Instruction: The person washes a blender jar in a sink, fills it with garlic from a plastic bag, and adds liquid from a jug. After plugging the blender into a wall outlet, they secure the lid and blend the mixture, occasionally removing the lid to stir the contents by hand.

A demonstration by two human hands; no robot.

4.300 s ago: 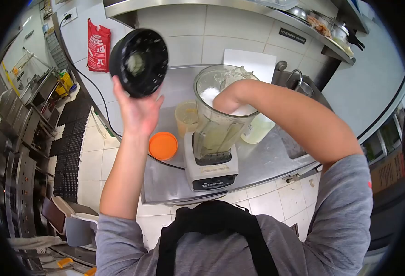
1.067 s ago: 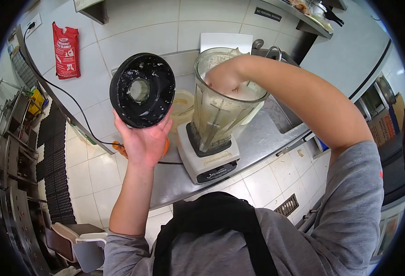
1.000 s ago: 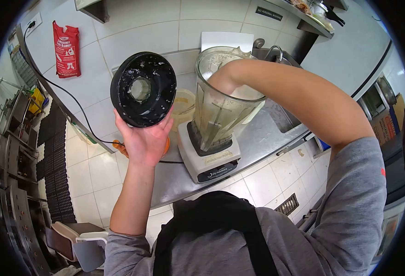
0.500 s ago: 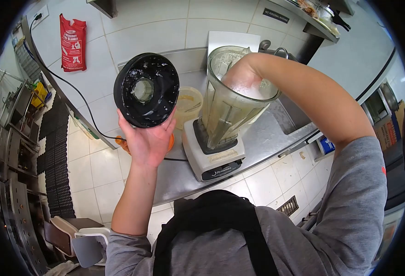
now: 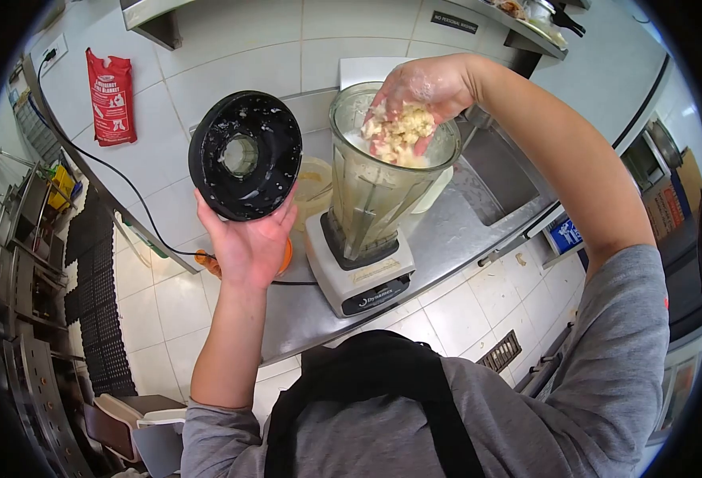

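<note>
My left hand (image 5: 251, 243) holds a black blender lid (image 5: 243, 193) by its lower rim, with its wet, splattered underside facing me and a clear round plug in the middle. My right hand (image 5: 430, 86) is at the mouth of the clear blender jar (image 5: 376, 199), fingers curled around a clump of pale yellow chopped pieces (image 5: 401, 131) that look like garlic. Whitish residue coats that hand and the jar walls. The jar stands upright on its cream Dynamex base (image 5: 359, 280). Its bottom contents are hard to make out.
A plastic tub (image 5: 312, 187) with residue and an orange object (image 5: 287, 256) sit left of the blender on the steel counter (image 5: 287, 323). To the right is a sink (image 5: 496, 191). A power cord (image 5: 140, 199) runs to the left wall; shelves jut out overhead.
My right hand has come up from inside the jar to its rim, bringing the pale chopped pieces into view. The lid stays in my left hand. The view has shifted slightly.
</note>
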